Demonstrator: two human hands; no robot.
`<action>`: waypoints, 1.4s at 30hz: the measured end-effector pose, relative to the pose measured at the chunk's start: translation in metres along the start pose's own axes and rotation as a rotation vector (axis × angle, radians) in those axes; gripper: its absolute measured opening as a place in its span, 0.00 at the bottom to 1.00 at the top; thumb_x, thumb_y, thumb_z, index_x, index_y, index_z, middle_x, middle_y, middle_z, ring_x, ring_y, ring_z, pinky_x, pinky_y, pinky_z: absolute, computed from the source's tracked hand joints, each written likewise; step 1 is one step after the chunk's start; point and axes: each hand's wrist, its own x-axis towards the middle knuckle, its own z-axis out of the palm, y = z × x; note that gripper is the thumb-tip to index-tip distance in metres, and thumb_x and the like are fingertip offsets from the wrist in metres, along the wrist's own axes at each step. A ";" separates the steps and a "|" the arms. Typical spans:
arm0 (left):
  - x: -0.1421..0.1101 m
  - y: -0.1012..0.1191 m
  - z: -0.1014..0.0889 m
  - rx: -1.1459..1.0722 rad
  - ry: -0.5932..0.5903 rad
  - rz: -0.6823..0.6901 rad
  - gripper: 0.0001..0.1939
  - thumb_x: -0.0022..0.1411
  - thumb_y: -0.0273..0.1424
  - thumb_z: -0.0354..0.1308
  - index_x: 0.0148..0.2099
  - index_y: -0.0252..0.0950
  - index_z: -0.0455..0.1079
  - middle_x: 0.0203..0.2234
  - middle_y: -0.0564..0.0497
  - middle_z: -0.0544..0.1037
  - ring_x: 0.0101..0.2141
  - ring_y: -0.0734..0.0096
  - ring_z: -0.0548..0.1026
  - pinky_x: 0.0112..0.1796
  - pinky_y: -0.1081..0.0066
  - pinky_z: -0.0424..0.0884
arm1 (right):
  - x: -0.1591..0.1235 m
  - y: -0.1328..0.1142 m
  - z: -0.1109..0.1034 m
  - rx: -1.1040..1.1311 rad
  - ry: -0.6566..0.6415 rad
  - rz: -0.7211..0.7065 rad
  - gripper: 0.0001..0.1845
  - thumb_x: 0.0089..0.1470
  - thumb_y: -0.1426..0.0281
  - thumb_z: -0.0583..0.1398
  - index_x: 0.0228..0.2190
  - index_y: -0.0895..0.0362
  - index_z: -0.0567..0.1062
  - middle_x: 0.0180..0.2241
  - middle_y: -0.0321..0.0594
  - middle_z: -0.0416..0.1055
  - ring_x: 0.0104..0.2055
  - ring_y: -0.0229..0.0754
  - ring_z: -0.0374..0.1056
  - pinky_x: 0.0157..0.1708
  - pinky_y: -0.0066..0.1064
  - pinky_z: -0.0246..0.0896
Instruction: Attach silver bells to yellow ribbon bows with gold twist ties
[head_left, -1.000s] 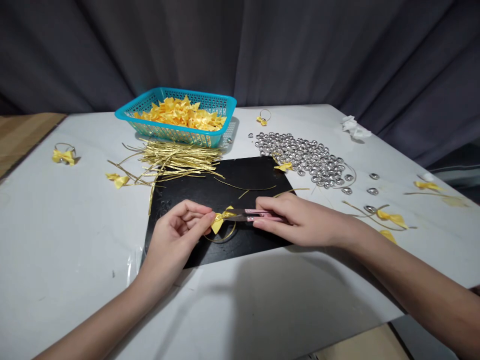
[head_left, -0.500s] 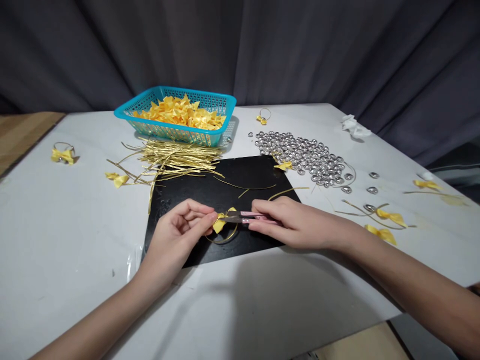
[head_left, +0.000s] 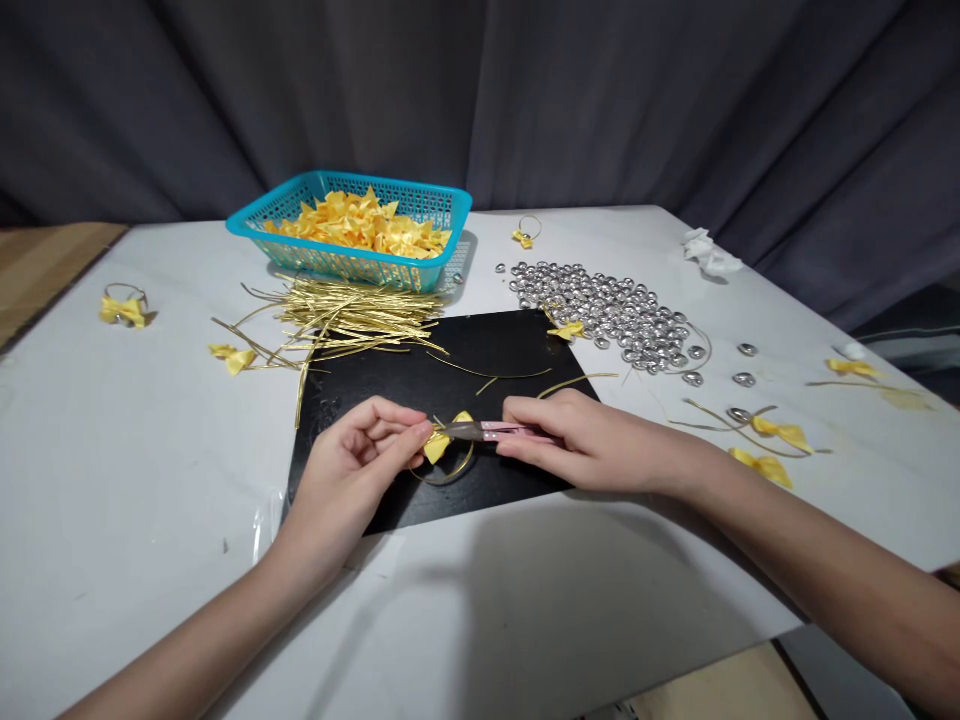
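Observation:
Between thumb and fingers my left hand (head_left: pixel 375 450) pinches a yellow ribbon bow (head_left: pixel 437 446). A ring of gold wire (head_left: pixel 450 480) hangs from the bow, just above the black mat (head_left: pixel 420 515). My right hand (head_left: pixel 577 440) is wrapped round small scissors (head_left: pixel 495 432) with pink, white-dotted handles. Their grey blades point left and lie together across the bow, close to my left fingertips. Exactly what the blade tips touch is too small to tell.
Behind the mat lie a heap of gold wire pieces (head_left: pixel 360 315) and a blue basket (head_left: pixel 337 250) of yellow bows. Silver beads (head_left: pixel 600 310) are spread at the back right. Loose bows with wires (head_left: pixel 780 435) lie right; a finished-looking bow ring (head_left: pixel 124 308) sits far left.
The scissors' blades and handles have come closer together at the bow. Both hands stay in nearly the same place.

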 end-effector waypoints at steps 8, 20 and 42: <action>0.000 0.001 0.001 -0.019 0.000 -0.013 0.09 0.47 0.32 0.67 0.28 0.35 0.70 0.18 0.57 0.73 0.21 0.82 0.69 0.24 0.83 0.64 | 0.001 0.001 0.000 -0.003 0.016 -0.008 0.18 0.62 0.58 0.46 0.26 0.57 0.59 0.17 0.28 0.53 0.19 0.29 0.49 0.20 0.23 0.41; 0.000 0.001 0.001 0.004 -0.012 -0.007 0.09 0.46 0.32 0.67 0.27 0.34 0.70 0.18 0.56 0.74 0.21 0.81 0.70 0.24 0.83 0.65 | 0.001 0.002 0.000 0.043 0.015 -0.023 0.18 0.61 0.58 0.48 0.24 0.57 0.57 0.18 0.28 0.53 0.19 0.29 0.47 0.20 0.24 0.40; 0.001 -0.002 -0.002 -0.040 -0.027 -0.030 0.06 0.48 0.30 0.67 0.29 0.34 0.73 0.18 0.57 0.78 0.21 0.84 0.72 0.24 0.86 0.67 | 0.003 0.002 -0.003 0.055 0.086 -0.086 0.18 0.61 0.62 0.49 0.22 0.58 0.58 0.17 0.28 0.50 0.19 0.29 0.46 0.19 0.22 0.40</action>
